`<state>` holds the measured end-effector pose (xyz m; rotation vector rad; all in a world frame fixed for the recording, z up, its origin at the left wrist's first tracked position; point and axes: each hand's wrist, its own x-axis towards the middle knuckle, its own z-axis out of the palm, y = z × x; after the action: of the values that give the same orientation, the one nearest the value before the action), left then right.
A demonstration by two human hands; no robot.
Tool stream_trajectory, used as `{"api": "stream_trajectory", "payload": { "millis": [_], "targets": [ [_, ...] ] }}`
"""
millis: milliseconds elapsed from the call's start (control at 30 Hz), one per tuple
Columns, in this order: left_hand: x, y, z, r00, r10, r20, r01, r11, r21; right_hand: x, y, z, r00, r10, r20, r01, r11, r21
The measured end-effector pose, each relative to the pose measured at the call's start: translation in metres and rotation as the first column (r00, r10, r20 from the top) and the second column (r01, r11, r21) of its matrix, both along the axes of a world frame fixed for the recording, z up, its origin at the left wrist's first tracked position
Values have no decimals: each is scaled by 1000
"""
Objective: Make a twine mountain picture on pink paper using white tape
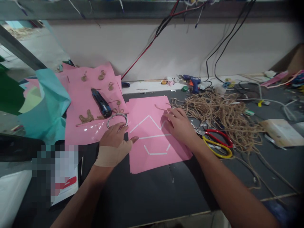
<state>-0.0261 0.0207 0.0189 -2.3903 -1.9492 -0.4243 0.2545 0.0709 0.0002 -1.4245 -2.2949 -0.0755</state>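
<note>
A stack of pink paper sheets (142, 161) lies before me, its top sheet bearing white strips in a zigzag, a long straight line and an open trough shape. My right hand (179, 126) rests over its right side, fingers bent together around a short piece of twine (160, 108) whose end sticks out to the left. At the stack's left edge is my left hand (115, 139), wrapped in a tan bandage, thumb apart from the fingers. Its fingertips reach the near side of a silver ring (117, 114); whether they touch it is unclear.
Left, another pink sheet (78, 95) carries small twine coils and a utility knife (102, 103). To the right lie red-and-yellow-handled scissors (217, 144) and a twine heap (220, 110). A blue glue gun (193, 82) sits by the wall. Cables hang behind.
</note>
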Motion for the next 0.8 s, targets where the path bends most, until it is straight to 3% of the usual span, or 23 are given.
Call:
{"api": "stream_trajectory", "payload": {
  "millis": [300,567,800],
  "targets": [
    [-1,3,-10,969,-233,76,228,971,73,10,10,-9,988,15,-152,-18,1000,-16],
    [-3,7,-20,948,-305,93,299,952,68,8,7,-3,972,5,-234,-5,1000,1],
    [0,5,-13,955,-279,101,280,960,12,10,6,-3,977,-17,-214,26,999,39]
  ]
}}
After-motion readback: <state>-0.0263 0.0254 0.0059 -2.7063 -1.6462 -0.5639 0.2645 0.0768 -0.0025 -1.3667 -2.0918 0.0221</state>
